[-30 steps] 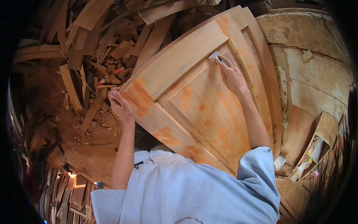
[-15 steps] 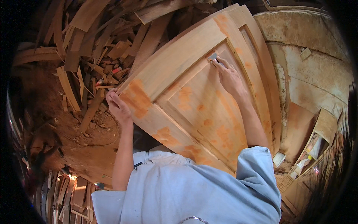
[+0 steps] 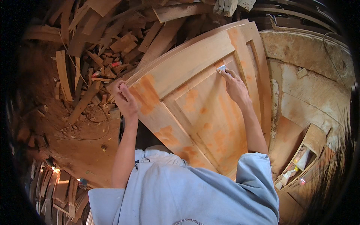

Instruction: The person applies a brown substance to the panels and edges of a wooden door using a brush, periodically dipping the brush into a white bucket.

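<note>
A pale wooden panel door (image 3: 210, 123) lies tilted in front of me, with orange filler patches on its frame and recessed panel. At its left corner, my left hand (image 3: 126, 100) is closed over the edge. My right hand (image 3: 236, 85) pinches a small flat grey-white piece (image 3: 222, 68), perhaps a scraper blade or folded sandpaper; I cannot tell which. That piece is at the far inner corner of the recessed panel, by the moulding. Its lower part is hidden by my fingers.
Wood offcuts (image 3: 123, 45) are heaped behind and left of the door. Brown dirt floor (image 3: 86, 150) lies to the left. On the right are a pale worn slab (image 3: 307, 86) and an open wooden box (image 3: 300, 161) holding tubes. More wood strips (image 3: 63, 191) stand at lower left.
The view has shifted, so the door sits lower in the picture. My right hand has stayed near the panel's far corner, with the grey-white piece tilted differently. The left hand still grips the corner.
</note>
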A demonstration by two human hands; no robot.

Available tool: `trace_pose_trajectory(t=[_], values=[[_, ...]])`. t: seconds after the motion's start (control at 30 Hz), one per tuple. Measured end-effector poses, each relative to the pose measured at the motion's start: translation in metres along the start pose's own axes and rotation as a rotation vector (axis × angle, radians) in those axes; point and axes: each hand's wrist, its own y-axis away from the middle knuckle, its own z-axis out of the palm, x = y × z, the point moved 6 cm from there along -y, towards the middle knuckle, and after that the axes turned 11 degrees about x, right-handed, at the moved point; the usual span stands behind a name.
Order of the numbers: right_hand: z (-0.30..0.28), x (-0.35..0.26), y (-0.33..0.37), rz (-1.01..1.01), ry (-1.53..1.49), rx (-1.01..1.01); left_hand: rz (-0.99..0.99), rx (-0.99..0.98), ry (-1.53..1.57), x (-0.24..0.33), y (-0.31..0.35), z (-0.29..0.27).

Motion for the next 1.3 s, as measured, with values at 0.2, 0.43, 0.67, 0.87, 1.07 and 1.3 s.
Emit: trace_pose_trajectory(t=[0.2,0.43,0.67,0.87,1.07,1.3], values=[[-0.014,0.005,-0.001,-0.033,0.107,-0.115,-0.049,0.021,0.049,0.004,0.001,0.002],[-0.055,0.058,0.000,0.187,-0.201,-0.158,-0.041,0.040,0.022,-0.007,0.000,0.001],[-0.050,0.028,-0.054,0.058,0.020,-0.167,-0.081,0.015,-0.018,0.000,0.002,-0.001],[-0.033,0.007,-0.066,0.005,0.046,-0.334,-0.064,0.034,0.026,-0.007,0.002,0.000],[-0.022,0.008,-0.066,0.072,0.151,-0.350,-0.084,0.025,0.000,-0.004,0.002,-0.002],[-0.020,0.008,-0.070,0.072,0.202,-0.418,-0.046,0.028,0.009,-0.001,0.001,0.000]])
